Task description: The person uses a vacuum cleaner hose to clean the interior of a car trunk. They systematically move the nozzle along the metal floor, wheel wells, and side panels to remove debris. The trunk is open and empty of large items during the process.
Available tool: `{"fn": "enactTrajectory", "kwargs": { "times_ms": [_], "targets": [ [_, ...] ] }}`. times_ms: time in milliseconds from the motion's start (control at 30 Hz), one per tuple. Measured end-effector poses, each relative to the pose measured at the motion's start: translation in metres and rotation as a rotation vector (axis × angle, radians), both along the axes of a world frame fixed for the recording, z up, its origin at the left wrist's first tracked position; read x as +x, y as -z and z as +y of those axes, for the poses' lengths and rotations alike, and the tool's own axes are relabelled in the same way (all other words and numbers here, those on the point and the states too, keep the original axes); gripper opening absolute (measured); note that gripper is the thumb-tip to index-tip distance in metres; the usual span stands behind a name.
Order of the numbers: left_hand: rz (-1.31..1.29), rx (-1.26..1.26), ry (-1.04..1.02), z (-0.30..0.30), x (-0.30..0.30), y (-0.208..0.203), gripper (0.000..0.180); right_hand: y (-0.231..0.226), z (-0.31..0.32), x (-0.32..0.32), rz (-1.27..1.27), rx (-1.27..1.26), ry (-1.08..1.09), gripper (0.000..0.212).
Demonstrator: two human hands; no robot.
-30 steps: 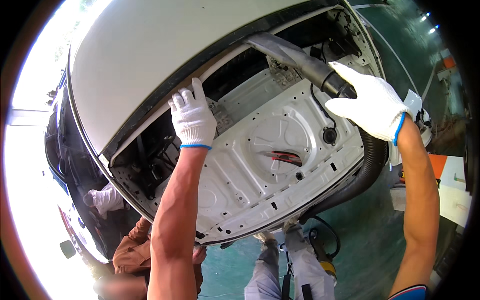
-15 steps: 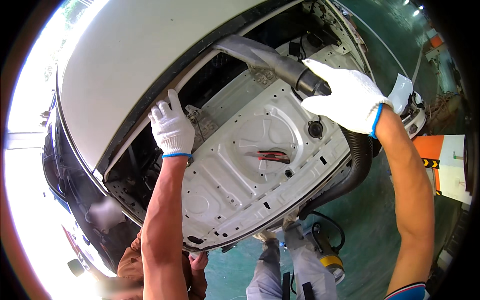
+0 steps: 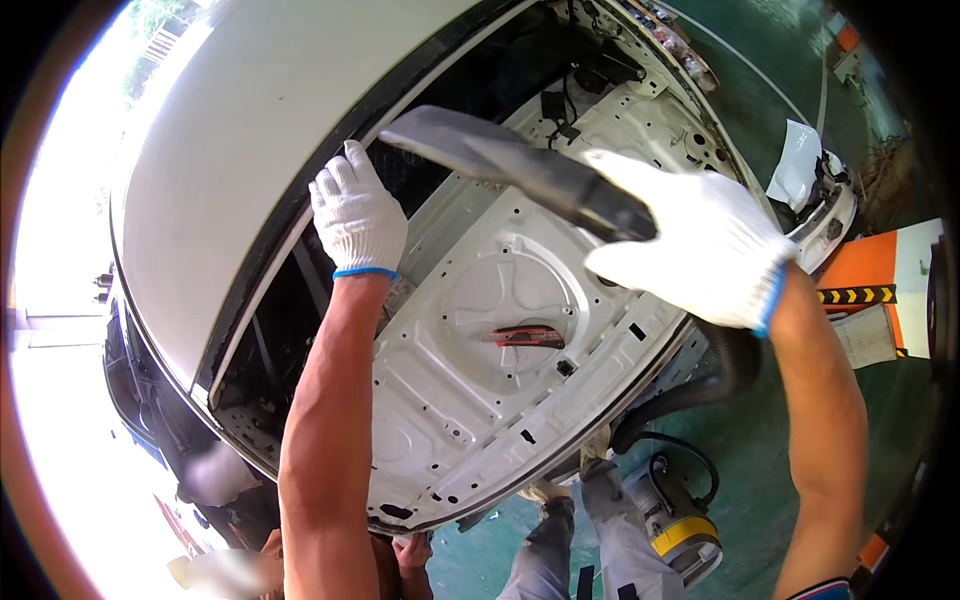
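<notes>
My right hand [image 3: 700, 225], in a white knit glove with a blue cuff, is closed round a dark grey vacuum nozzle [image 3: 490, 150]. The nozzle's flat end points up and left over the car's rear opening. From beneath that hand a black corrugated hose [image 3: 690, 395] runs down. My left hand [image 3: 360, 220], gloved the same way, rests with fingers extended on the opening's dark upper edge [image 3: 310, 190]. On the bare white metal floor [image 3: 430, 350] of the car lies a red and black utility knife [image 3: 528, 337].
A vacuum cleaner [image 3: 680, 520] with a yellow band stands on the green floor [image 3: 760, 480], beside my legs [image 3: 610, 515]. Lower left, a co-worker's hand [image 3: 413, 550] is near the car's edge. An orange and white board [image 3: 890, 275] stands at the right.
The nozzle's tip has lifted away from the opening's upper edge and swung left in the view. My left hand has slid up and right along the edge.
</notes>
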State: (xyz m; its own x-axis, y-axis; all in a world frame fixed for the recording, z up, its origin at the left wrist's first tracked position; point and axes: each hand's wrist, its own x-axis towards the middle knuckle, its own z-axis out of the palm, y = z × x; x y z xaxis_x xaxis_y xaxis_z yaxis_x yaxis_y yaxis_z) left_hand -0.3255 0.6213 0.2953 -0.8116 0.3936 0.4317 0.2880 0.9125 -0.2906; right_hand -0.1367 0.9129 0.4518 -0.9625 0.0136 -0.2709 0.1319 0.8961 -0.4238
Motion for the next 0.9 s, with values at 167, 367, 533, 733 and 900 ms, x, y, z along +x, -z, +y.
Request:
{"fn": "enactTrajectory", "kwargs": {
  "times_ms": [167, 367, 533, 733, 900],
  "targets": [
    [0.048, -0.02, -0.085, 0.038, -0.01, 0.004, 0.076, 0.021, 0.061, 0.018, 0.043, 0.016, 0.13, 0.083],
    [0.063, -0.081, -0.124, 0.065, -0.015, 0.019, 0.078, 0.031, 0.079, -0.011, 0.162, -0.02, 0.133, 0.083],
    [0.046, -0.104, -0.111, 0.064, -0.012, 0.028, 0.079, 0.037, 0.075, -0.039, 0.199, -0.002, 0.066, 0.084],
    [-0.085, -0.126, -0.18, 0.069, -0.009, 0.019, 0.08, 0.024, 0.039, -0.053, 0.124, 0.096, 0.029, 0.069],
    [-0.123, -0.185, -0.206, 0.071, -0.006, 0.013, 0.078, 0.021, 0.024, -0.072, 0.099, 0.151, 0.047, 0.062]
  ]
}}
